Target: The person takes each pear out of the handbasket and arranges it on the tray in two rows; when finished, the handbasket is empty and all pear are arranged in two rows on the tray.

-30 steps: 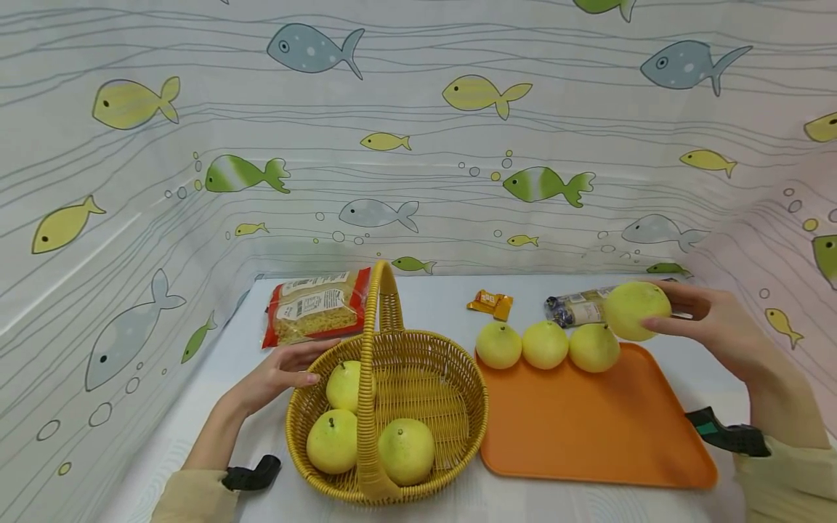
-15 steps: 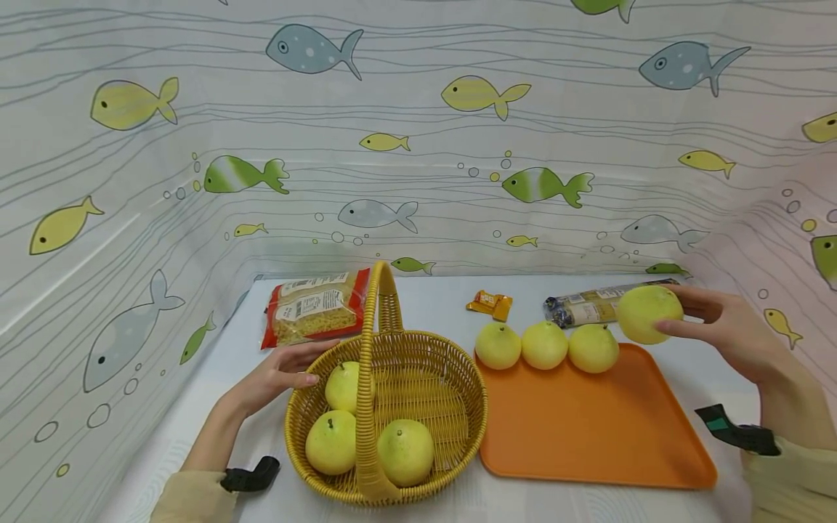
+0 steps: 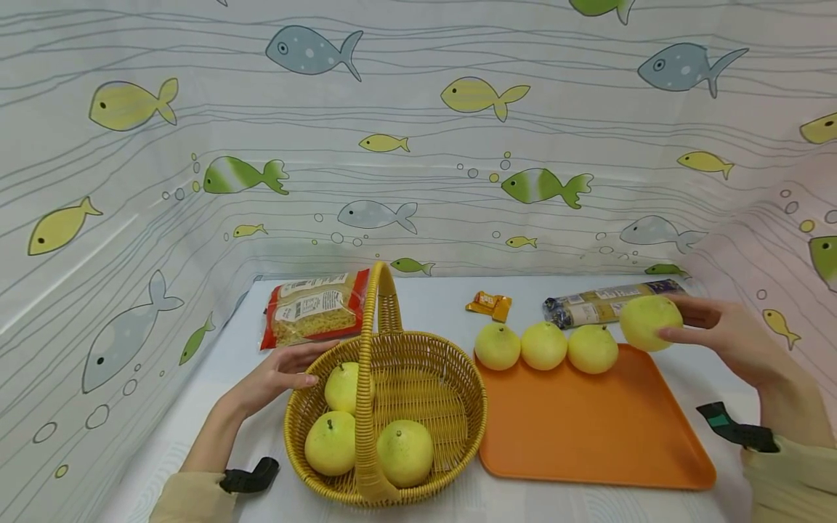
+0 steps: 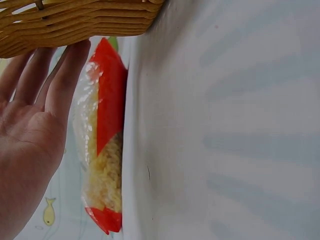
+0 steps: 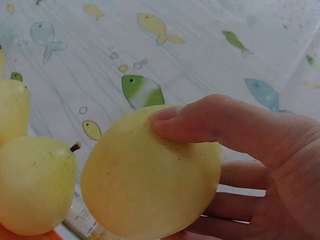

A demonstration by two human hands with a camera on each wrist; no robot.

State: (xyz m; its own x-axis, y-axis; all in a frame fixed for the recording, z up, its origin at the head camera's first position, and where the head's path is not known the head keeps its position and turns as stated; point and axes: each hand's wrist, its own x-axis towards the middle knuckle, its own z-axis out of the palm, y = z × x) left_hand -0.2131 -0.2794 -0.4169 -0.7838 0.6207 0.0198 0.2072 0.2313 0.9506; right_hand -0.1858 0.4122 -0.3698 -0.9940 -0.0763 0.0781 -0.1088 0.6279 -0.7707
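My right hand (image 3: 742,338) holds a round, pale yellow pear (image 3: 647,323) between thumb and fingers, above the orange tray's far right corner. In the right wrist view the thumb lies on top of this pear (image 5: 150,175), with fingers behind it. Three more pears sit in a row along the back of the orange tray (image 3: 588,428). My left hand (image 3: 277,374) touches the left rim of a yellow wicker basket (image 3: 467,425), its straight fingers against the outside. Inside the basket lie three pears, one (image 3: 405,454) right of the arched handle.
Behind the basket lies a red-edged bag of pasta (image 3: 317,309). Small orange wrapped packets (image 3: 489,305) sit at the back middle. A long clear pack (image 3: 598,301) stretches behind the pears, partly hidden. A fish-patterned sheet encloses the table.
My right hand and its pear have shifted slightly right, then sunk a little toward the tray, uncovering more of the long pack. The left hand and basket stay put.
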